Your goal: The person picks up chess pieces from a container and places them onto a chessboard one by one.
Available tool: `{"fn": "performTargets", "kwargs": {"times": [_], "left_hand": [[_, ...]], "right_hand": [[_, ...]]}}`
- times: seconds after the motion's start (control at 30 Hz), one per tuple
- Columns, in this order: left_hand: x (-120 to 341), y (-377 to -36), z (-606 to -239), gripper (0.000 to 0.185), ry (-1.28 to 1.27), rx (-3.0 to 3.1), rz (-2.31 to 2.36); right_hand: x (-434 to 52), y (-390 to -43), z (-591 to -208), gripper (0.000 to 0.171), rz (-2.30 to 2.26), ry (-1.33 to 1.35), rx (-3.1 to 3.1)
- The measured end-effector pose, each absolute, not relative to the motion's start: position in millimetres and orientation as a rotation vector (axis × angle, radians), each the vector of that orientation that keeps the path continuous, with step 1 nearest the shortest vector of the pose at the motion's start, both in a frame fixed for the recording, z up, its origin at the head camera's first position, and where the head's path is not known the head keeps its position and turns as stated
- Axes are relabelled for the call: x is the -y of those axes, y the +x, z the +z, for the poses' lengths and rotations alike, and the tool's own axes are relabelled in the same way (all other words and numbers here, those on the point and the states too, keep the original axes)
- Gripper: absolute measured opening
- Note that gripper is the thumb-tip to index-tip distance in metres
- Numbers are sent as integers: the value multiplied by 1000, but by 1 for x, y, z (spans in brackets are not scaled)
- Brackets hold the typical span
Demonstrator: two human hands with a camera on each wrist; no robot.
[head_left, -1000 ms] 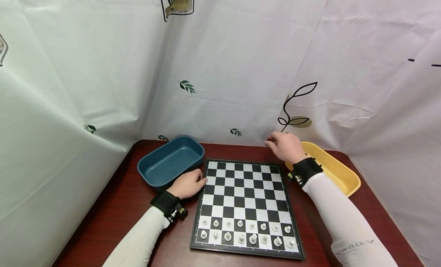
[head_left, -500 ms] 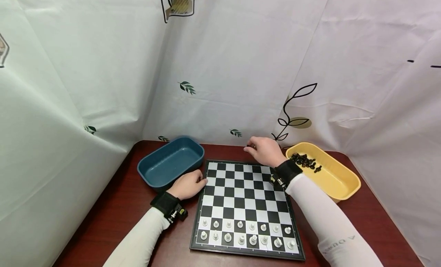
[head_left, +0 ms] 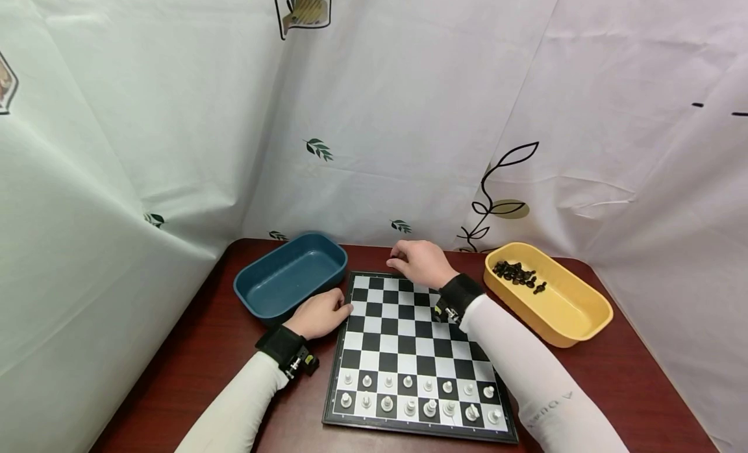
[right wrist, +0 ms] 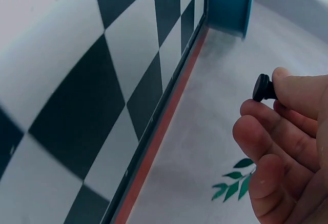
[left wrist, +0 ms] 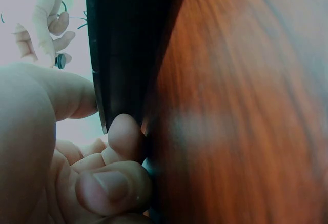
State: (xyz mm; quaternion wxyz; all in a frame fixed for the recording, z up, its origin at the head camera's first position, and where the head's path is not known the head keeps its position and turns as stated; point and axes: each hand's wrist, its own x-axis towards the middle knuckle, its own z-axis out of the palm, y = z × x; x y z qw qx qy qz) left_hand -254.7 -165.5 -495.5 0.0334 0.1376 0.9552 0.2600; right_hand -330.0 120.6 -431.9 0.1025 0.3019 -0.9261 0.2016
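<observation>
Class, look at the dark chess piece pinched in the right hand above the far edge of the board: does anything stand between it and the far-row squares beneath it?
Nothing visible does. The right hand pinches the dark piece over the far edge of the chessboard, whose far rows are bare. The white pieces stand only in the two nearest rows.

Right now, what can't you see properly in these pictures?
- Black piece: right wrist view shows only its round base; the fingers cover the rest, so its kind is unknown. In the head view the right hand hides it.
- Black pieces in the yellow tray: head view, too small to count or name.
- Left hand: left wrist view is blurred and too close; it holds the board edge.
</observation>
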Motion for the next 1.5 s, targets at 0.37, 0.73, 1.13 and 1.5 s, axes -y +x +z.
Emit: {"fn": "performTargets", "kwargs": {"times": [0.37,0.73,1.13,1.5], "left_hand": [[165,-257,-497,31,423,-2938,796],[167,-256,-496,30,417,-2936,789],[164,-253,-493,31,429,-2937,827],[164,-252,-492,32,423,-2928,840]], "right_hand": [[-104,-333,-437,20,656,900,2786],[-85,-334,-441,20,652,1001,2773],[-68,-328,-446,17,565,1076,2765],[-57,-330,-450,15,538,1138,2776]]}}
